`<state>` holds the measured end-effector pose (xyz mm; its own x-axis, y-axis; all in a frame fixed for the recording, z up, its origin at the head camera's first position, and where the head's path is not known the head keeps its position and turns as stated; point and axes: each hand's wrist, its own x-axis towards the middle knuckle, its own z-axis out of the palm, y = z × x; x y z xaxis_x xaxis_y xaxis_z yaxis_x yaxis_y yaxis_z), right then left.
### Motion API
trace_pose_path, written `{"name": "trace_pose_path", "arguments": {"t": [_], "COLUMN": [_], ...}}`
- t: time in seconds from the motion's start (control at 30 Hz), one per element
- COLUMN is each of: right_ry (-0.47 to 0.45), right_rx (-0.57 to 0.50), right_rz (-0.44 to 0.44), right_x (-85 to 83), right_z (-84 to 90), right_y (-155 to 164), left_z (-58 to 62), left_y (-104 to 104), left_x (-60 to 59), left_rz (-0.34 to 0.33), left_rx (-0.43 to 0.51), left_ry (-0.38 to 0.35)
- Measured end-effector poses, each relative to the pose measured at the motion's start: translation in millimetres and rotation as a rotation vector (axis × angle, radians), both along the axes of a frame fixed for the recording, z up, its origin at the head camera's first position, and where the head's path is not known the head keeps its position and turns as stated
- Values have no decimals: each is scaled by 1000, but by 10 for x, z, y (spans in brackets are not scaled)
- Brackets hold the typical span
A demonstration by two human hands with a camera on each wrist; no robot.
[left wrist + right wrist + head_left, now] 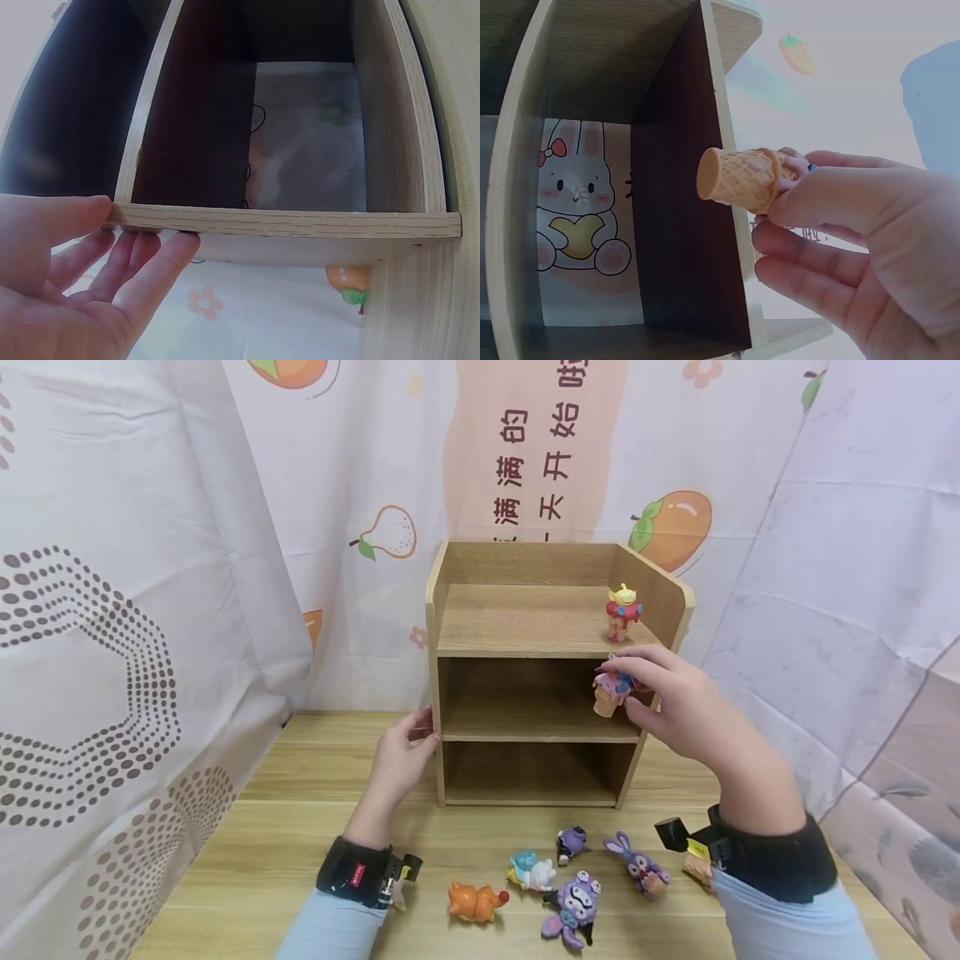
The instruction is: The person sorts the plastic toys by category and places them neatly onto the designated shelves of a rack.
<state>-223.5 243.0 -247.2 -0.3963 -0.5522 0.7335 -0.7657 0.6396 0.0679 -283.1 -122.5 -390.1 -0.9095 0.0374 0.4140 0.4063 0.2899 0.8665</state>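
Observation:
A small three-tier wooden shelf (536, 731) stands at the back of the table. At its left side my left hand (400, 760) grips the upright panel; the left wrist view shows the thumb on the front edge and the fingers along the outer face (315, 223). My right hand (678, 697) pinches a toy figure (608, 695) with a waffle-cone base and a pink-purple top, in front of the middle tier's right end. In the right wrist view the cone (739, 180) points toward the compartment, its upper part hidden by the fingers.
A yellow-and-red cone figure (622, 614) stands on the top tier's right. In front of the shelf lie an orange fox-like toy (474, 902), a blue-white one (532, 871), a purple hooded one (577, 902), a small dark-purple one (572, 843) and a purple rabbit (637, 866).

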Motion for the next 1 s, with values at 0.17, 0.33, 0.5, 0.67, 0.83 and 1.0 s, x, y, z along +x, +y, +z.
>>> {"name": "trace_pose_path", "arguments": {"t": [0.17, 0.33, 0.5, 0.67, 0.83, 1.0], "right_ry": [32, 49, 67, 59, 57, 57], "right_rx": [8, 2, 8, 21, 31, 23], "right_rz": [10, 41, 36, 42, 29, -21], "right_x": [-35, -76, -122, -190, -263, -323], "right_z": [84, 183, 292, 391, 466, 520], "right_y": [-43, -99, -156, -211, -251, -282], "left_z": [-13, -8, -13, -20, -5, -4], "left_y": [-13, -20, -29, -37, -33, -17], "left_x": [-2, 2, -1, 1, 3, -9], "left_rz": [1, 2, 3, 5, 9, 5], "left_rx": [-4, 8, 8, 10, 7, -3], "left_ry": [4, -1, 3, -8, -8, -10]}}
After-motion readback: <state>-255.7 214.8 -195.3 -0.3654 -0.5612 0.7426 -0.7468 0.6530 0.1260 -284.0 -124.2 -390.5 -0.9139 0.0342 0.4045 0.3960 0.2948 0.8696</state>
